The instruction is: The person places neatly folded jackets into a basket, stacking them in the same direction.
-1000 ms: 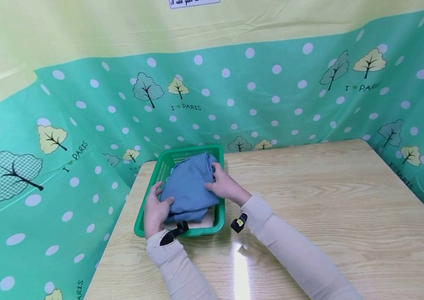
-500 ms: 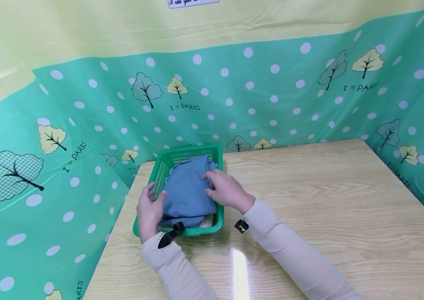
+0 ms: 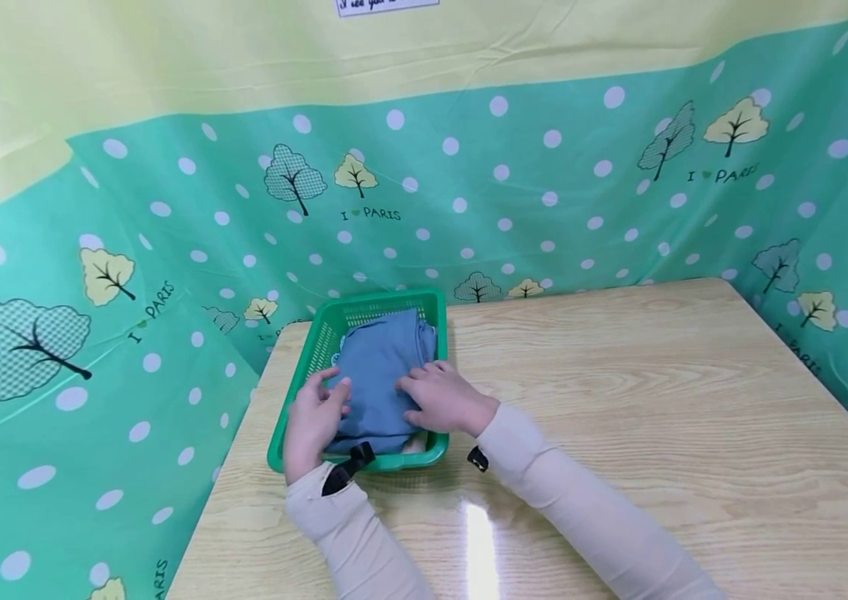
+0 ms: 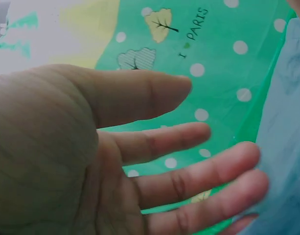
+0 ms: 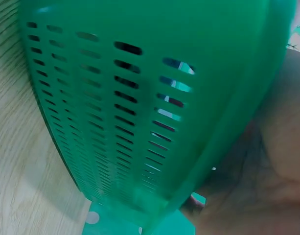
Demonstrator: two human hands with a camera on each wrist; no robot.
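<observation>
A folded blue garment [image 3: 378, 379] lies in a green plastic basket [image 3: 442, 442], on top of a pale piece of cloth [image 3: 416, 443] that shows at the front right corner. My left hand [image 3: 313, 421] is over the basket's left side, thumb and fingertips at the garment's left edge. In the left wrist view the fingers of that hand [image 4: 140, 147] are spread and grip nothing. Reaching over the right rim, my right hand [image 3: 444, 398] has its fingertips on or just above the garment. The basket's slotted wall [image 5: 140, 107] hides most of its fingers in the right wrist view.
The basket stands at the left end of a wooden table [image 3: 619, 400]. A green curtain [image 3: 514, 183] with dots and trees hangs behind the table and along both sides. Black straps sit on both wrists.
My right hand has let go of the garment's right edge and moved nearer to me. The garment now lies lower in the basket. My left hand has shifted only slightly.
</observation>
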